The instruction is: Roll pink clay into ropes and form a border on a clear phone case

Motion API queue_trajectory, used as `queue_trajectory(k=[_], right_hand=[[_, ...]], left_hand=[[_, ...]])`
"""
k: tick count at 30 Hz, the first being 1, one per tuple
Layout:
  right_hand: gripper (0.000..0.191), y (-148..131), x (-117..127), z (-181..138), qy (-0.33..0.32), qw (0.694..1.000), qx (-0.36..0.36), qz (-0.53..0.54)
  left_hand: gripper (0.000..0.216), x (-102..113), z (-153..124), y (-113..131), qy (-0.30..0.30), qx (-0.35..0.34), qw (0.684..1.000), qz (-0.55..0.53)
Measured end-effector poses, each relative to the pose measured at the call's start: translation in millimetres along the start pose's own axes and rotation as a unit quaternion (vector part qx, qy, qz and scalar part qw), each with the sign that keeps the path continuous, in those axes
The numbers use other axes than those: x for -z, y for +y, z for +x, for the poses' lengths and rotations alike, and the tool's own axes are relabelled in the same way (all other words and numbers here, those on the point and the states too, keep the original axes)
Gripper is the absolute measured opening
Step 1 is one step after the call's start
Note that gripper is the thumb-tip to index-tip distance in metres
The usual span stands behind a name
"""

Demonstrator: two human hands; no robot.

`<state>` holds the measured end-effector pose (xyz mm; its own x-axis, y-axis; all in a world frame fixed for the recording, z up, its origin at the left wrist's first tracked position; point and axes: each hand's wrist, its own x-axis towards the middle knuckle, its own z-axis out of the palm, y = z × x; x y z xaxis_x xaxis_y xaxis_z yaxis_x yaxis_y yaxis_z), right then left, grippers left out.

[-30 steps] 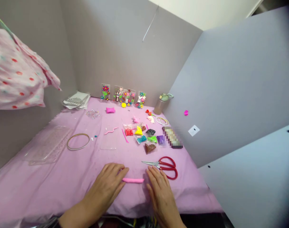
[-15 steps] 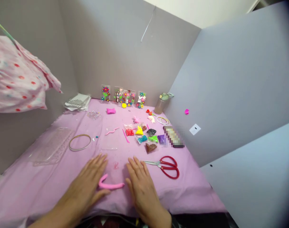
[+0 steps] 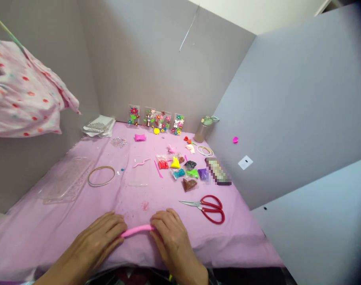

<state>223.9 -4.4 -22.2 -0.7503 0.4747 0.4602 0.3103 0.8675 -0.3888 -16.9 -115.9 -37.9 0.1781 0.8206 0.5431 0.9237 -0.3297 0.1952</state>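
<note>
Head view: pink-clothed table [image 3: 79, 213] boxed by grey partition walls [image 3: 145, 59].

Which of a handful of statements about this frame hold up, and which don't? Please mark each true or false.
1. The left hand and the right hand each hold one end of the pink clay roll. True.
2. The red-handled scissors lie left of the left hand. False: they lie to the right of the right hand, blades pointing left.
3. The small bags of coloured clay lie on the purple tablecloth, farther away than the hands. True.
4. The bottle stands at the near edge of the table. False: it stands at the far right corner, by the walls.
</note>
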Motion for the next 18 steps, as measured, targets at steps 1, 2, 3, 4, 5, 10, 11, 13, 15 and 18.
queue_trajectory(k=[1,2,3,4,5,10,11,13,15,18], right_hand=[[0.014,0,0,4,0.014,1.000,-0.007,0.004],[0.013,1,0,7,0.025,1.000,-0.015,0.003],[0.012,3,0,9,0.033,0.999,-0.020,-0.001],[0.012,4,0,9,0.033,0.999,-0.025,-0.006],[0.011,6,0,9,0.027,0.999,-0.027,-0.012],[0.021,12,4,-7,-0.009,0.998,-0.055,-0.029],[0.025,12,5,-10,-0.012,0.998,-0.062,-0.031],[0.029,13,7,-16,-0.015,0.997,-0.067,-0.035],[0.030,12,9,-18,-0.013,0.997,-0.064,-0.035],[0.030,11,10,-17,-0.007,0.998,-0.057,-0.032]], left_hand=[[0.026,5,8,1,-0.008,0.003,1.000,-0.007],[0.027,7,14,1,-0.013,0.011,1.000,-0.009],[0.028,8,19,2,-0.015,0.020,1.000,-0.006],[0.029,6,22,2,-0.015,0.028,0.999,0.003],[0.029,3,24,1,-0.012,0.036,0.999,0.017],[0.047,-23,8,14,0.054,0.040,0.994,0.086],[0.051,-25,4,20,0.054,0.031,0.994,0.089],[0.054,-28,-2,29,0.032,0.012,0.996,0.087],[0.050,-29,-4,33,0.017,-0.001,0.997,0.082],[0.039,-29,-4,30,0.013,0.009,0.998,0.067]])
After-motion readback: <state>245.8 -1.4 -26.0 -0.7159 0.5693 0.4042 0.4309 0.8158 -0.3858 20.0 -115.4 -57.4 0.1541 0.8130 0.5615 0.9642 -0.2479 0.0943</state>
